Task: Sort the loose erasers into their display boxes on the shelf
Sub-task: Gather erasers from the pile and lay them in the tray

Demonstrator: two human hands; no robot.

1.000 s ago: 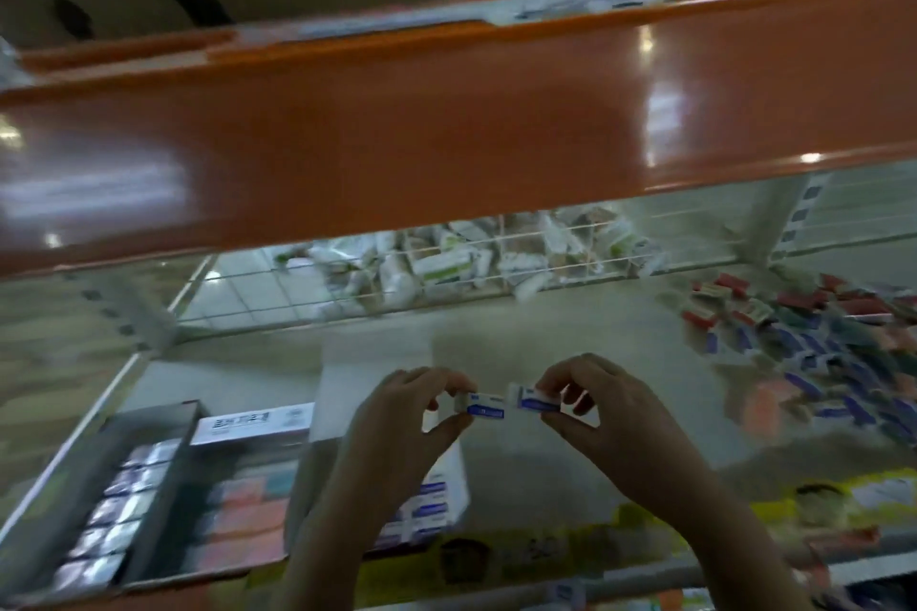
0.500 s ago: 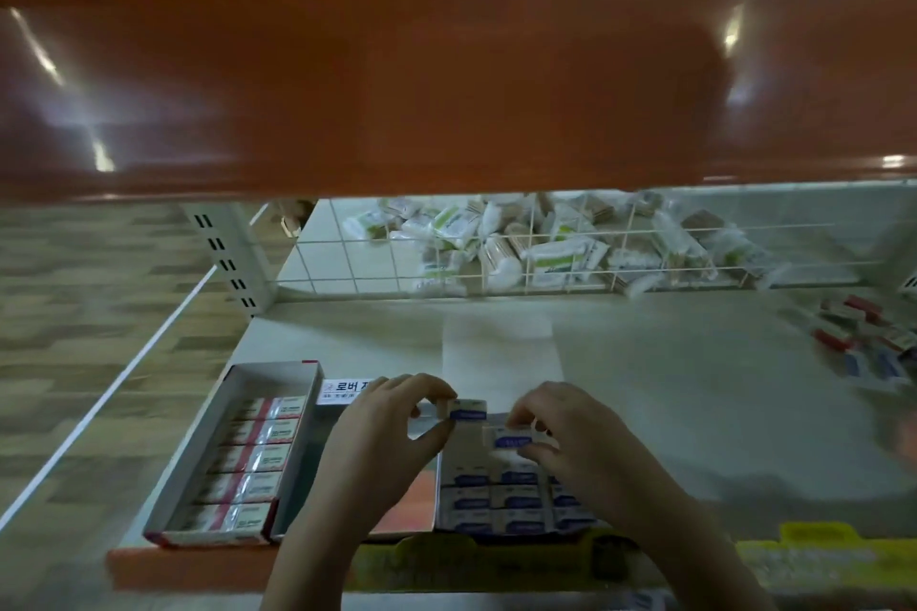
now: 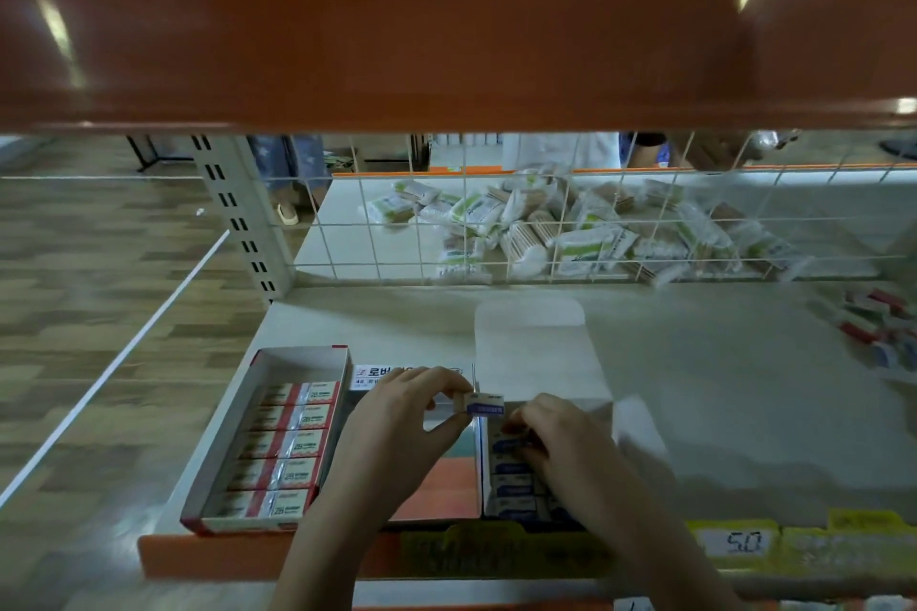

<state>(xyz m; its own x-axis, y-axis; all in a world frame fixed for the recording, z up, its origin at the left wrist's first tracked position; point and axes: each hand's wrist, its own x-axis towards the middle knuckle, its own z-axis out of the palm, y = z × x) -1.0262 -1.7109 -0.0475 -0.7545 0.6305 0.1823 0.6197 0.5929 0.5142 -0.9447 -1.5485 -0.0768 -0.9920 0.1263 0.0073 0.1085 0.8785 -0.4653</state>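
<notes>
My left hand pinches a small white eraser with a blue label above the wall between two boxes. My right hand presses a blue-labelled eraser down into the display box of blue-labelled erasers, whose white lid flap stands open behind. Left of it sits a box with pink and teal erasers, mostly hidden by my left arm. Further left is an open box of red-banded erasers. A pile of loose erasers lies at the far right of the shelf.
An orange upper shelf hangs low across the top. A white wire grid closes the back, with wrapped packets behind it. Yellow price tags line the front rail. A person's feet stand beyond the shelf.
The view swung left and down from the loose pile to the boxes. Both hands carried erasers over; my right hand has lowered its eraser into the blue-label box.
</notes>
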